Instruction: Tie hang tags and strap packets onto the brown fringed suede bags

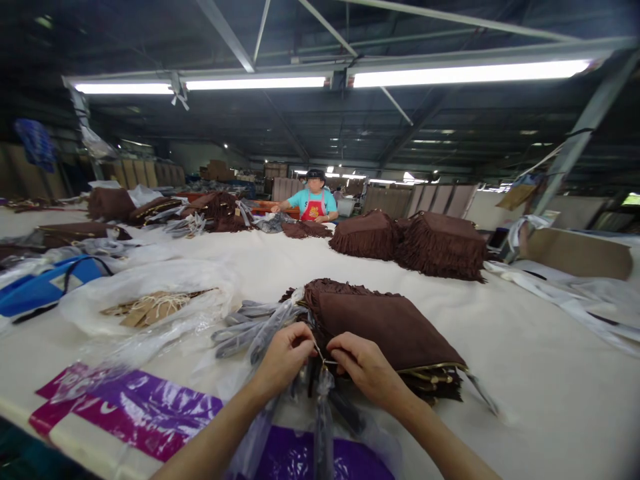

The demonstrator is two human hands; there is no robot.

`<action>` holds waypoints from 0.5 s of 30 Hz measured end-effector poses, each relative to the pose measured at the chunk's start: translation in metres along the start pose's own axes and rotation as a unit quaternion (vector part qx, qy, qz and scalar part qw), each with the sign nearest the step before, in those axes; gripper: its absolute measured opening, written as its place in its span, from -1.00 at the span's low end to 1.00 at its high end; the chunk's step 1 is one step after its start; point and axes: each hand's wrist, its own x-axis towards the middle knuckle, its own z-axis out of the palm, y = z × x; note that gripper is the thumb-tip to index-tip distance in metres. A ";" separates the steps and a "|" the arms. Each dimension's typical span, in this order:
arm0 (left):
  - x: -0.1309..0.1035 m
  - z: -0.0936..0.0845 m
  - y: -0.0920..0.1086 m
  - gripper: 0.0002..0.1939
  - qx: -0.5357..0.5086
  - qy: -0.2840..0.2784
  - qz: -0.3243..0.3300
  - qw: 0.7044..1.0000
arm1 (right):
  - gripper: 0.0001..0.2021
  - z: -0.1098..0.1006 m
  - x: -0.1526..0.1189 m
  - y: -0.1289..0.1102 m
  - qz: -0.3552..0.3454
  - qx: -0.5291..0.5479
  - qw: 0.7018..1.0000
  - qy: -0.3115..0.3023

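Head view shows two hands pinching a thin string beside stacked brown fringed pouches, plastic wrap crowding the table.

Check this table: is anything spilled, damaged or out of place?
Nothing looks spilled or damaged. The closest to odd: strings tangled over card tags in the open plastic bag, and the near stack of brown fringed pieces lying unevenly, its gold-trimmed edges staggered.

You stand in a factory workshop, at a long white worktable. Strip lights hang above the worktable; piled fringed brown goods lie on it.
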 end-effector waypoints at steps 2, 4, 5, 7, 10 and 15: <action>0.002 0.003 0.009 -0.91 0.008 0.003 0.027 1.000 | -0.84 0.003 0.005 -0.004 -0.018 -0.018 1.000 0.006; 0.002 0.006 0.017 -0.92 0.009 0.007 0.041 0.999 | -0.83 0.006 0.009 -0.007 -0.019 -0.008 1.000 0.014; 0.002 0.007 0.019 -0.92 0.001 0.008 0.040 0.999 | -0.82 0.007 0.011 -0.007 -0.008 0.013 1.000 0.018; 0.002 0.010 0.019 -0.89 -0.026 0.013 0.016 0.999 | -0.80 0.009 0.013 -0.005 0.035 0.076 0.996 0.023; 0.001 0.013 0.010 -0.82 -0.038 0.001 -0.033 0.999 | -0.82 0.010 0.015 0.001 0.105 0.160 0.981 0.017; 0.000 0.022 -0.008 -0.82 0.068 0.014 0.007 0.998 | -0.82 0.010 0.016 0.002 0.142 0.126 0.981 0.030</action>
